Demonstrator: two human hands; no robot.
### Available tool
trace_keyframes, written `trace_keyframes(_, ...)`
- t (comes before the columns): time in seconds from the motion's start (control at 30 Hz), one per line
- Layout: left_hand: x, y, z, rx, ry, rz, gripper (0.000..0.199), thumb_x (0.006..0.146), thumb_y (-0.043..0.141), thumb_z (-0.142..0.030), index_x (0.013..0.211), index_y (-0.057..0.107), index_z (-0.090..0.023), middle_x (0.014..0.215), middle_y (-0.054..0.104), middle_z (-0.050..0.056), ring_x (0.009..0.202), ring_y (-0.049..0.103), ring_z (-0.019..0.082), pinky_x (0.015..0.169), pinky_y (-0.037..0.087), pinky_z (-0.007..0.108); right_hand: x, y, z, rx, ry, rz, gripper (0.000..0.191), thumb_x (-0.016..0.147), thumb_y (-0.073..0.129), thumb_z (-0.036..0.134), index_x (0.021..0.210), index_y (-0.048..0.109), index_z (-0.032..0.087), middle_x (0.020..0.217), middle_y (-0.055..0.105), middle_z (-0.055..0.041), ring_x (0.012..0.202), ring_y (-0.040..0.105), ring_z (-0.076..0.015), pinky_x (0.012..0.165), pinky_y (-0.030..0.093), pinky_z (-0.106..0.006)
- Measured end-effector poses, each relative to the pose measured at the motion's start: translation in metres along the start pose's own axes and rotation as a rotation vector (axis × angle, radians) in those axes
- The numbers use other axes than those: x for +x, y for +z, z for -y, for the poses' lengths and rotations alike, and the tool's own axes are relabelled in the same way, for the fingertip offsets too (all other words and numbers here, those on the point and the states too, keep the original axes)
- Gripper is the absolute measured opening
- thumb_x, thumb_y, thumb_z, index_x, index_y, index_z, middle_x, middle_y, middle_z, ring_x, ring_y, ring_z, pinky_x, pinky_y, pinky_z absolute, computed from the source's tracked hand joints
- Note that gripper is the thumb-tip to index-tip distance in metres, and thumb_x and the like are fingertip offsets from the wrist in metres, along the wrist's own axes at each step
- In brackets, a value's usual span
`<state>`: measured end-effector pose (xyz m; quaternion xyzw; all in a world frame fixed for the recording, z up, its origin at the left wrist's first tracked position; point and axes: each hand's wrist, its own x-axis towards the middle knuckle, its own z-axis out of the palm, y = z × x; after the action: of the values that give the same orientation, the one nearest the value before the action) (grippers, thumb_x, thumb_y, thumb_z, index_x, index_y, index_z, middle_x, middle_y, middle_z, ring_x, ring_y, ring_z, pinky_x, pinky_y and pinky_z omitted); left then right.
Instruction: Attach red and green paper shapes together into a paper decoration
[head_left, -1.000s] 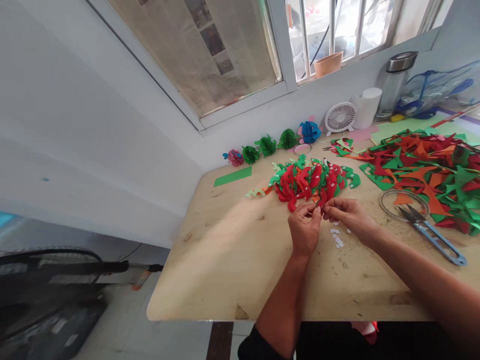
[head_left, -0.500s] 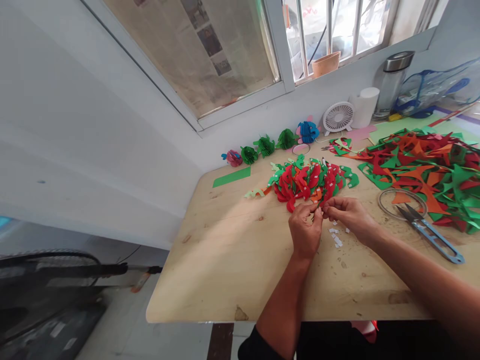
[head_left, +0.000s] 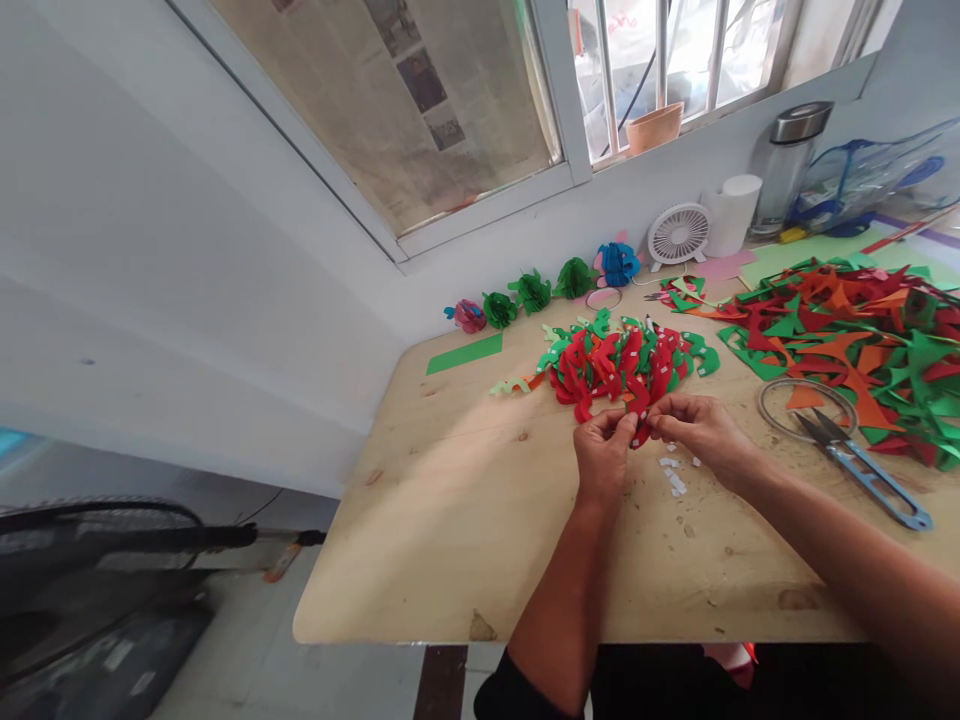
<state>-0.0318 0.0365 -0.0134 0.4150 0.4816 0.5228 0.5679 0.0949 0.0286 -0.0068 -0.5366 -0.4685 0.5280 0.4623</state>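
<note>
The left hand [head_left: 602, 448] pinches a red cutout [head_left: 640, 427], probably light, creasable, best edge-held; alongside, the right hand's [head_left: 691, 424] grip I can't make out.

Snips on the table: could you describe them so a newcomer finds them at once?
On the wooden table, find the big heap of red, green and orange scraps at the right. At its near edge lies a ring, with the snips overlapping it. Their pale blue handle and dark pointed blades set them apart.
</note>
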Motion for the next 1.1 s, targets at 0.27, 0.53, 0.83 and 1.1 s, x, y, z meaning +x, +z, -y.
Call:
trace_keyframes(0.27, 0.001, -0.001, 0.001, -0.052, -0.031, -0.018, 0.016, 0.062, 0.070, -0.027, 0.064, 0.069, -0.011, 0.059, 0.065, 0.003, 0.053, 0.055, 0.010, 0.056, 0.044, 0.022, 0.000, -0.002, -0.002, -0.230, -0.163, -0.071, 0.015, 0.074, 0.055, 0.032, 0.071, 0.060, 0.019, 0.058, 0.057, 0.0007, 0.052, 0.048, -0.0121, 0.049, 0.037, -0.025)
trace_keyframes(0.53, 0.005, -0.004, 0.003, -0.153, -0.106, -0.009, 0.018, 0.060, 0.071, -0.028, 0.063, 0.066, -0.011, 0.060, 0.063, 0.002, 0.055, 0.054, 0.009, 0.057, 0.043, 0.021, -0.007, 0.001, -0.001, -0.635, -0.568, -0.152, 0.010, 0.080, 0.051, 0.024, 0.083, 0.060, 0.020, 0.078, 0.064, -0.0039, 0.065, 0.057, -0.0149, 0.060, 0.044, -0.027)
trace_keyframes(0.83, -0.001, -0.007, -0.007, -0.055, -0.072, 0.178, 0.022, 0.058, 0.073, -0.030, 0.072, 0.069, -0.013, 0.069, 0.064, 0.004, 0.063, 0.057, 0.011, 0.056, 0.044, 0.021, -0.006, -0.001, -0.003, -0.689, -0.549, -0.189, 0.009, 0.079, 0.051, 0.024, 0.081, 0.059, 0.021, 0.069, 0.063, -0.0026, 0.060, 0.056, -0.0150, 0.055, 0.042, -0.026)
trace_keyframes(1.1, -0.001, -0.003, -0.002, 0.062, 0.008, 0.040, 0.013, 0.060, 0.070, -0.022, 0.068, 0.065, -0.012, 0.061, 0.061, 0.001, 0.054, 0.052, 0.008, 0.052, 0.041, 0.020, -0.005, 0.000, -0.006, -0.884, -0.693, -0.235, 0.015, 0.085, 0.050, 0.026, 0.081, 0.062, 0.018, 0.074, 0.065, -0.0056, 0.067, 0.059, -0.0181, 0.061, 0.042, -0.028)
